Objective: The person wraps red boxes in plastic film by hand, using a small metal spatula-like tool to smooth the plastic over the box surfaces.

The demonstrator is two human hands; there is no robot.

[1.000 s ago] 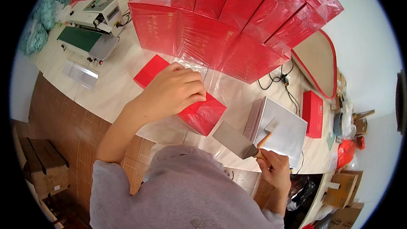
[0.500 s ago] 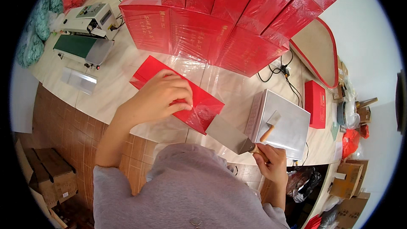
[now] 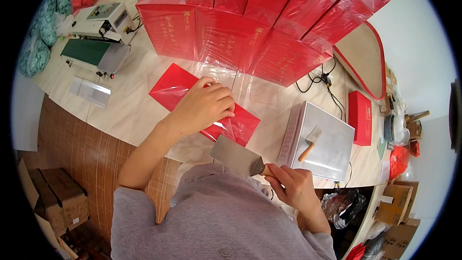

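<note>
A flat red box (image 3: 246, 124) lies slanted on the table in front of me, loosely covered with clear plastic film (image 3: 228, 128). My left hand (image 3: 204, 107) rests over its middle, fingers curled and pinching the film near the right end. In my right hand (image 3: 294, 187) is a scraper (image 3: 236, 155), gripped by its wooden handle. Its wide metal blade points left, just off the box's near edge. A smaller scraper (image 3: 308, 147) with a wooden handle lies on a silver-topped appliance (image 3: 332, 149) to the right.
Film-wrapped red boxes (image 3: 226, 33) are stacked high behind the work spot. At left stands a sealing machine (image 3: 98, 43) with a green belt, a clear plastic piece (image 3: 90, 91) near it. Black cables (image 3: 320, 81) and another red box (image 3: 360, 118) lie at right.
My left hand has shifted right along the box. The scraper in my right hand has drawn left and nearer to me, away from the box's end.
</note>
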